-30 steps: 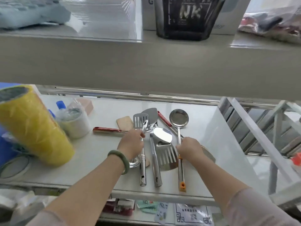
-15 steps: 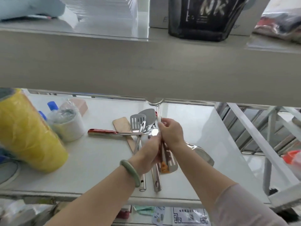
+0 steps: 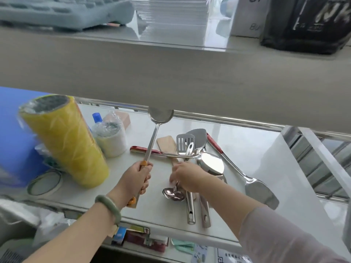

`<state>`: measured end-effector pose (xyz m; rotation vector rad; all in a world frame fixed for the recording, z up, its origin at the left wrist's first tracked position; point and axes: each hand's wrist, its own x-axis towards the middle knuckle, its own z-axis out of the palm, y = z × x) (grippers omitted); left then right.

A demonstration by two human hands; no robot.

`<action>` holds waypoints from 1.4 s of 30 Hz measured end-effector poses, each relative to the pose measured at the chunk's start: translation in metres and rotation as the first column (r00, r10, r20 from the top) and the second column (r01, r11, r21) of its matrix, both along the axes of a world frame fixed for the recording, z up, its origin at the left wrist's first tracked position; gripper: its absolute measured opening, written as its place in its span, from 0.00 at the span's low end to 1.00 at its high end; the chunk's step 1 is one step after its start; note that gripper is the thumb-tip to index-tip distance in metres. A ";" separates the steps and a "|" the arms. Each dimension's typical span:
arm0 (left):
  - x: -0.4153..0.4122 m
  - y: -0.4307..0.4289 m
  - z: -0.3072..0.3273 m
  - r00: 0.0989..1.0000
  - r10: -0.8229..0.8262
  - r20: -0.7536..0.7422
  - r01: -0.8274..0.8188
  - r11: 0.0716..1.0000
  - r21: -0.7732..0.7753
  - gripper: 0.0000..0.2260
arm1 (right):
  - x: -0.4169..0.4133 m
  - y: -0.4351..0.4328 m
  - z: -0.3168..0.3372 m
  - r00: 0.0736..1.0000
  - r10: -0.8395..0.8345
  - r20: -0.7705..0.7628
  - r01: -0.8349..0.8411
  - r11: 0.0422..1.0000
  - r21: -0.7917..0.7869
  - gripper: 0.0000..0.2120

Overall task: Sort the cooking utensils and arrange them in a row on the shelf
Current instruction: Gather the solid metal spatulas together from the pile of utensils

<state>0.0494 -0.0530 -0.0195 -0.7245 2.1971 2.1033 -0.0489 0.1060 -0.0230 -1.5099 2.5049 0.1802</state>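
Fingers (image 3: 141, 184) around ladle (image 3: 154, 133) handle

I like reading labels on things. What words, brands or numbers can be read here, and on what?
"NK": white letters on the black bag, upper shelf.
"G": partial letters on the white box beside it; lower print too blurred.
Packets below the shelf: print too small to read.
Yellow roll, utensils: no text visible.

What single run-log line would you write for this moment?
left hand: grips skimmer handle, raised | right hand: fingers on small ladle in pile | shelf: utensils unsorted
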 end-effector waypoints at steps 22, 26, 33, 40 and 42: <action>0.015 0.042 -0.004 0.998 -0.025 -0.051 0.044 0.913 0.406 0.09 | -0.037 -0.050 0.045 0.073 0.150 0.986 0.970 -0.241 -0.036 0.10; 0.016 0.065 0.005 0.992 -0.104 -0.076 0.128 0.888 0.443 0.08 | -0.038 -0.033 0.028 -0.058 -0.007 0.998 0.960 -0.274 0.054 0.11; 0.010 0.112 0.008 0.960 -0.266 -0.083 0.278 0.937 0.212 0.06 | -0.027 0.012 0.025 0.017 -0.163 0.986 0.979 -0.198 -0.050 0.13; -0.014 0.168 0.011 0.822 -0.566 -0.060 0.535 0.804 -0.262 0.12 | -0.021 0.089 0.031 0.297 -0.640 0.709 0.932 0.031 -0.362 0.09; -0.018 0.172 0.014 0.795 -0.605 -0.032 0.577 0.772 -0.268 0.16 | -0.031 0.129 0.029 0.273 -0.767 0.581 0.919 0.028 -0.394 0.11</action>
